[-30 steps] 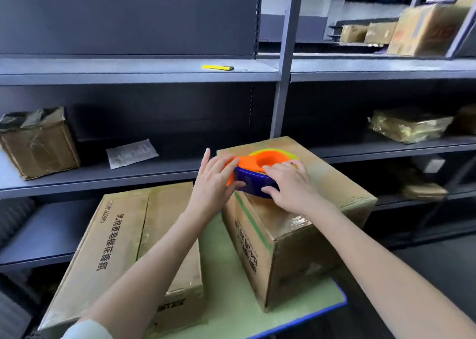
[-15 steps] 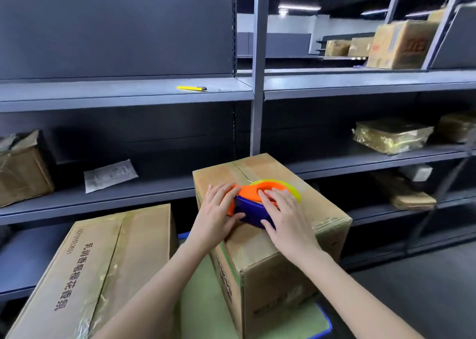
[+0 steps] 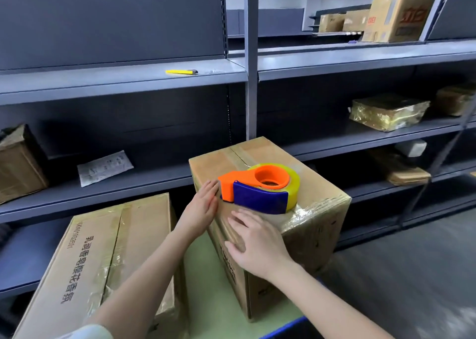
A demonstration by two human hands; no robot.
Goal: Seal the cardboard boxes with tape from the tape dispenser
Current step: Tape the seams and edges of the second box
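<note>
Tape dispenser (image 3: pixel 260 186) lying unheld on top of the upright cardboard box (image 3: pixel 316 225), near its front edge.
Its long axis runs left to right, orange nose pointing at the left hand (image 3: pixel 201 210), pressed flat-fingered on the box's top left edge; the right hand (image 3: pixel 255 243) lies spread, gripping nothing, over the near corner. Firm smoothing could jolt the box, sliding the dispenser off, or crease the tape (image 3: pixel 306 216).

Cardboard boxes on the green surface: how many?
2. The right box stands upright, tape dispenser on top, left hand and right hand on it. The left box lies beside it. Shelf boxes not counted.
</note>
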